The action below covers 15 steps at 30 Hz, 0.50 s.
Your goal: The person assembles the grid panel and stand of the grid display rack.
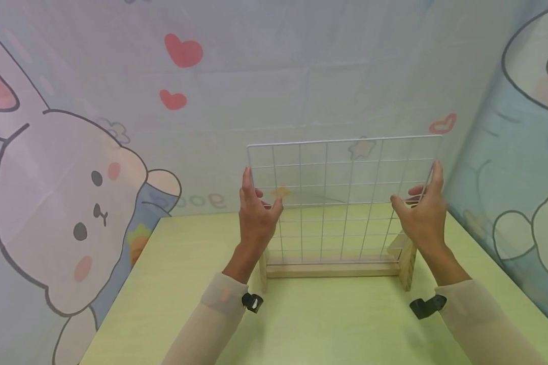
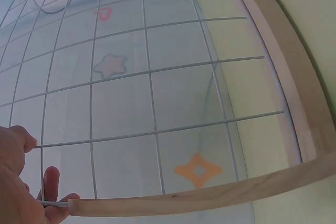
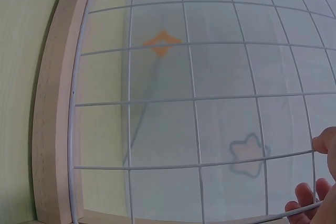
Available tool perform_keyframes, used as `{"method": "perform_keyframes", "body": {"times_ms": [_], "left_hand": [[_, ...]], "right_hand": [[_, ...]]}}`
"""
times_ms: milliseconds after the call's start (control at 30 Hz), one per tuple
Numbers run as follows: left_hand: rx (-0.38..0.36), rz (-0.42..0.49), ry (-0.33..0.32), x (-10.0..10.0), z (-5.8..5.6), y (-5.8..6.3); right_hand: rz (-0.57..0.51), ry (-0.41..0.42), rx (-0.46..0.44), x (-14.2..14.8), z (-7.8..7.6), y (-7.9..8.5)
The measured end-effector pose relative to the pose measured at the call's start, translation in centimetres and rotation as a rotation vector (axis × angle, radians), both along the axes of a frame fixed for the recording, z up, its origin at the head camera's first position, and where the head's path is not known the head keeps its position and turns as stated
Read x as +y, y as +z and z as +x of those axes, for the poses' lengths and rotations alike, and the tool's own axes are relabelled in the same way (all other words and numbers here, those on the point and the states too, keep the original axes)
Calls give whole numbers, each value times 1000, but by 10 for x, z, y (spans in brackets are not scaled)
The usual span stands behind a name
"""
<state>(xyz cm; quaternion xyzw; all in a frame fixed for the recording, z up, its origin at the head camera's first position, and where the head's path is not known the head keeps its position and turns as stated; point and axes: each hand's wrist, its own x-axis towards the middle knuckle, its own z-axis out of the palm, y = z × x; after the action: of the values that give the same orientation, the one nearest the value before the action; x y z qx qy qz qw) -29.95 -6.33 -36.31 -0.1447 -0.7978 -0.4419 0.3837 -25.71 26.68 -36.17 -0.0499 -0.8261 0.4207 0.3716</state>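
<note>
A white wire grid panel (image 1: 344, 140) stands upright, leaning slightly back, in a pale wooden stand (image 1: 333, 270). Its bottom wire lies along the stand's crossbar. My left hand (image 1: 255, 213) grips the panel's left edge, thumb in front and fingers behind. On the opposite side my right hand (image 1: 424, 218) holds the right edge in the same way. The left wrist view shows a wooden side post (image 2: 173, 203) running along the panel's edge up to the left hand. In the right wrist view the crossbar (image 3: 55, 108) follows the bottom wire.
The stand rests on a light yellow-green table (image 1: 201, 253). Behind it hangs a pale backdrop (image 1: 274, 91) with printed hearts and a rabbit (image 1: 64, 203). A second printed sheet (image 1: 507, 177) borders the table's right side.
</note>
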Motion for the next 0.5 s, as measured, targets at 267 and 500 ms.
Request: {"method": "perform_keyframes", "body": {"times_ms": [267,500], "left_hand": [[4,1,3,1,0,-4],[-15,-8,5,0,0,-7]], "right_hand": [[-6,6,-6,-1,0,-2],[-6,8,-5,-3,0,-4]]}}
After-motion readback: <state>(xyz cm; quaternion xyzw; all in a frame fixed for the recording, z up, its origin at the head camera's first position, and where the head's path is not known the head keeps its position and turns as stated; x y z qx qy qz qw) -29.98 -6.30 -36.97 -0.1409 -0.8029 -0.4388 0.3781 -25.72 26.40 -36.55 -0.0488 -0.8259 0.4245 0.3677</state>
